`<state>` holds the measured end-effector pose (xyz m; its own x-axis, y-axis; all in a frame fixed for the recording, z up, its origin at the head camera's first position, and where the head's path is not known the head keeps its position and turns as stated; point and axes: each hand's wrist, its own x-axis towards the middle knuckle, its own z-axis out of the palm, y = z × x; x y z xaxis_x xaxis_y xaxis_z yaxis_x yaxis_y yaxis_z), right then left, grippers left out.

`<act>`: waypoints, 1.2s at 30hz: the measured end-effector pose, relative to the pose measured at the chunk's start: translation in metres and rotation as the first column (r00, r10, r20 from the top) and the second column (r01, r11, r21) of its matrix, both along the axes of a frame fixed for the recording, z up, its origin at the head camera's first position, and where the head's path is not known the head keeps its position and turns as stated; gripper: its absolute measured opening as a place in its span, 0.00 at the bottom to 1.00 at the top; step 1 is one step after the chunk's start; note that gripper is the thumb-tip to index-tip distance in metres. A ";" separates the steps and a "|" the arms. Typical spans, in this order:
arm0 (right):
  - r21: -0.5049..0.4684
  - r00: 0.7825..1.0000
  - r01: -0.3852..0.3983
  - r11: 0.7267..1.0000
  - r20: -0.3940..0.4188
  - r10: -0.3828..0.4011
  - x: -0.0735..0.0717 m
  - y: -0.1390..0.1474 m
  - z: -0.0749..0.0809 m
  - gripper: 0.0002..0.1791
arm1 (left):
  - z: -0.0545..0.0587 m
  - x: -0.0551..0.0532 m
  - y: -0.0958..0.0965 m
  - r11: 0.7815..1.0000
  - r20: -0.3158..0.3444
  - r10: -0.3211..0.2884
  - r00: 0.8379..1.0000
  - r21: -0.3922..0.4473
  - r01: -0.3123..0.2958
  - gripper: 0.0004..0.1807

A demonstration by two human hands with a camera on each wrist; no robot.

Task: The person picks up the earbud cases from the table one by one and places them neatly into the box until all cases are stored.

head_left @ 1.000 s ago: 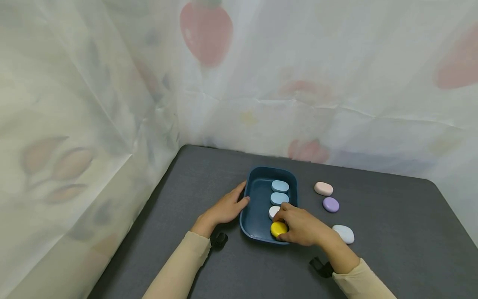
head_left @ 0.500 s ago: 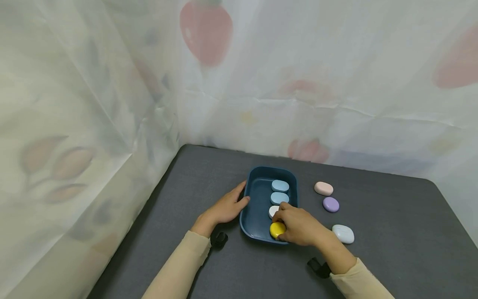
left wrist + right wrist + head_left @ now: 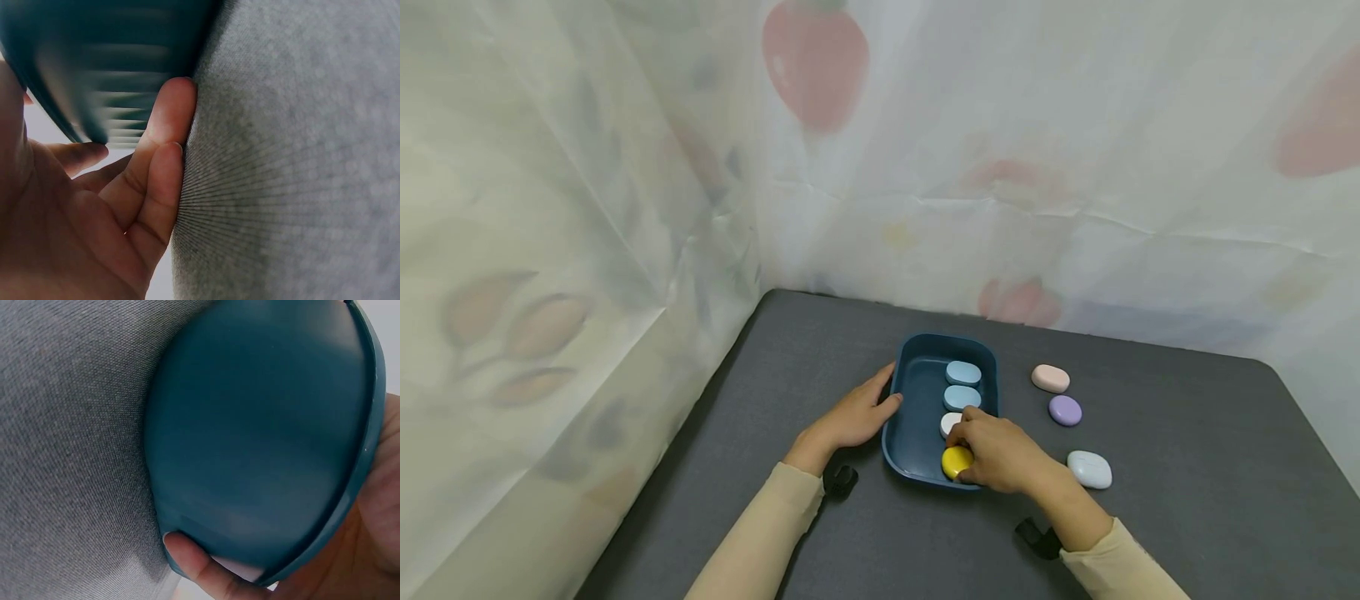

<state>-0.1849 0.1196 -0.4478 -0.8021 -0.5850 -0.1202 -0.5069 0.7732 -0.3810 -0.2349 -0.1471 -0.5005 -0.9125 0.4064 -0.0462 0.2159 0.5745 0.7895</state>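
Note:
In the head view a dark blue rounded tray [image 3: 904, 442] lies on the grey table. My left hand [image 3: 853, 417] holds its left side, thumb over the rim and fingers along the outer wall [image 3: 125, 81]. With thumb and fingertips, my right hand [image 3: 1000, 454] pinches a glossy yellow round piece [image 3: 957, 462], pebble-like, low in the tray's near right corner. Beyond it a white piece [image 3: 950, 426] is partly hidden by that hand, followed by two light blue oval pieces [image 3: 962, 398]. In the right wrist view, one finger [image 3: 194, 556] reaches against the tray's outer wall.
On the table right of the tray lie a pink oval piece [image 3: 1050, 379], a purple round piece [image 3: 1064, 410] and a white rounded piece [image 3: 1090, 470] close by my right wrist. A pale printed curtain [image 3: 1075, 167] hangs behind and at the left.
My right hand has shifted very slightly left with the yellow piece, and its wrist has moved a little the same way. The left hand and tray stay put.

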 end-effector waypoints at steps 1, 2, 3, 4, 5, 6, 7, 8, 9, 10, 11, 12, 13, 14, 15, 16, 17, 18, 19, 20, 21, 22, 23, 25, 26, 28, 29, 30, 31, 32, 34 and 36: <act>-0.002 1.000 0.002 1.000 -0.001 -0.002 0.000 0.000 0.000 0.17 | 0.000 0.000 0.000 1.000 0.000 0.000 1.000 -0.001 0.000 0.37; -0.004 1.000 0.005 1.000 -0.002 -0.005 0.000 0.000 0.000 0.18 | 0.000 0.000 0.000 1.000 0.005 0.002 1.000 -0.004 -0.002 0.37; -0.006 1.000 0.006 1.000 -0.004 -0.006 0.001 0.000 0.000 0.18 | 0.000 0.000 0.000 1.000 0.009 0.004 1.000 -0.008 -0.004 0.37; -0.010 1.000 0.008 1.000 -0.005 -0.008 0.001 0.000 0.000 0.18 | 0.000 0.000 0.000 1.000 0.014 0.006 1.000 -0.013 -0.006 0.37; -0.012 1.000 0.010 1.000 -0.006 -0.010 0.001 0.000 0.000 0.19 | -0.001 0.000 0.000 1.000 0.017 0.009 1.000 -0.016 -0.009 0.37; -0.014 1.000 0.011 1.000 -0.004 -0.012 0.001 0.000 0.000 0.19 | -0.001 0.000 0.000 1.000 0.018 0.011 1.000 -0.017 -0.010 0.37; -0.015 1.000 0.014 1.000 -0.004 -0.014 0.001 0.000 0.000 0.19 | -0.002 -0.001 0.000 1.000 0.018 0.011 1.000 -0.018 -0.011 0.37; -0.016 1.000 0.015 1.000 -0.004 -0.015 0.002 0.001 -0.001 0.19 | -0.002 -0.001 0.000 1.000 0.019 0.013 1.000 -0.022 -0.013 0.37; -0.017 1.000 0.015 1.000 -0.004 -0.015 0.002 0.001 -0.001 0.19 | -0.003 -0.001 0.000 1.000 0.016 0.012 1.000 -0.023 -0.012 0.37; -0.019 1.000 0.015 1.000 -0.003 -0.015 0.002 0.001 -0.001 0.19 | -0.003 -0.001 0.000 1.000 0.015 0.013 1.000 -0.023 -0.012 0.37; -0.019 1.000 0.013 1.000 -0.005 -0.013 0.002 0.001 -0.001 0.19 | -0.004 -0.001 0.000 1.000 0.012 0.012 1.000 -0.023 -0.012 0.37; -0.020 1.000 0.011 1.000 -0.005 -0.011 0.002 0.002 0.000 0.20 | -0.004 -0.001 0.000 1.000 0.010 0.011 1.000 -0.022 -0.011 0.37; -0.021 1.000 0.007 1.000 -0.006 -0.007 0.002 0.002 0.000 0.20 | -0.004 -0.001 0.000 1.000 0.011 0.010 1.000 -0.022 -0.010 0.37; -0.020 1.000 0.003 1.000 -0.010 -0.003 0.002 0.002 0.000 0.20 | -0.004 -0.001 0.000 1.000 0.011 0.010 1.000 -0.022 -0.010 0.37; -0.019 1.000 -0.002 1.000 -0.013 0.002 0.002 0.003 0.000 0.20 | -0.004 0.000 0.000 1.000 0.012 0.010 1.000 -0.022 -0.010 0.37; -0.018 1.000 -0.007 1.000 -0.018 0.007 0.002 0.003 0.000 0.20 | -0.003 0.000 0.000 1.000 0.014 0.011 1.000 -0.021 -0.011 0.37; -0.015 1.000 -0.011 1.000 -0.022 0.011 0.002 0.003 0.000 0.20 | -0.003 0.000 0.000 1.000 0.015 0.011 1.000 -0.021 -0.011 0.37; -0.014 1.000 -0.015 1.000 -0.025 0.015 0.002 0.004 0.000 0.20 | -0.003 0.000 0.000 1.000 0.015 0.011 1.000 -0.021 -0.011 0.37; -0.010 0.999 -0.018 1.000 -0.030 0.017 0.002 0.004 0.000 0.20 | -0.003 0.000 0.000 1.000 0.016 0.012 1.000 -0.022 -0.011 0.37; -0.006 0.999 -0.018 1.000 -0.035 0.017 0.001 0.004 0.000 0.20 | -0.003 0.000 0.000 1.000 0.015 0.012 1.000 -0.023 -0.011 0.37; -0.005 0.999 -0.018 1.000 -0.037 0.018 0.001 0.005 0.000 0.20 | -0.003 0.000 0.000 1.000 0.011 0.010 1.000 -0.021 -0.009 0.37; -0.004 0.999 -0.016 1.000 -0.039 0.016 0.001 0.005 0.000 0.20 | -0.003 0.000 0.000 1.000 0.011 0.008 1.000 -0.020 -0.008 0.37; -0.003 0.999 -0.015 1.000 -0.041 0.014 0.001 0.005 0.000 0.20 | -0.002 0.000 0.000 1.000 0.011 0.008 1.000 -0.021 -0.008 0.37; -0.005 0.999 -0.011 1.000 -0.044 0.010 0.001 0.006 0.001 0.20 | -0.002 0.000 0.000 1.000 0.011 0.006 1.000 -0.021 -0.006 0.37; -0.008 0.999 -0.010 1.000 -0.045 0.009 0.001 0.006 0.001 0.21 | -0.002 0.000 0.000 1.000 0.009 0.006 1.000 -0.020 -0.005 0.37; -0.012 0.999 -0.007 1.000 -0.045 0.007 0.001 0.007 0.003 0.21 | -0.002 0.000 -0.001 1.000 0.009 0.004 1.000 -0.017 -0.004 0.37; -0.012 0.999 -0.006 1.000 -0.044 0.006 0.001 0.008 0.004 0.22 | -0.002 0.000 -0.001 1.000 0.006 0.004 1.000 -0.015 -0.004 0.37; -0.012 0.999 -0.006 1.000 -0.043 0.005 0.001 0.008 0.004 0.22 | -0.003 0.000 -0.001 1.000 0.004 0.003 1.000 -0.015 -0.003 0.37; -0.011 0.999 -0.004 1.000 -0.043 0.004 0.001 0.009 0.005 0.22 | -0.003 0.000 -0.001 1.000 0.004 0.003 1.000 -0.016 -0.003 0.37; -0.011 0.999 -0.003 1.000 -0.044 0.002 0.001 0.009 0.006 0.22 | -0.003 0.000 -0.001 1.000 0.003 0.004 1.000 -0.017 -0.004 0.37; -0.011 0.999 0.000 1.000 -0.046 0.000 0.001 0.010 0.007 0.22 | -0.003 0.000 -0.001 1.000 0.003 0.005 1.000 -0.023 -0.005 0.37; -0.014 0.999 0.002 1.000 -0.051 -0.003 0.001 0.011 0.008 0.22 | -0.003 0.000 0.000 1.000 0.005 0.009 1.000 -0.028 -0.009 0.37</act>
<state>-0.1840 0.1311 -0.4399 -0.8083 -0.5846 -0.0705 -0.5244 0.7691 -0.3653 -0.2352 -0.1475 -0.5032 -0.9160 0.3963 -0.0627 0.2060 0.5987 0.7740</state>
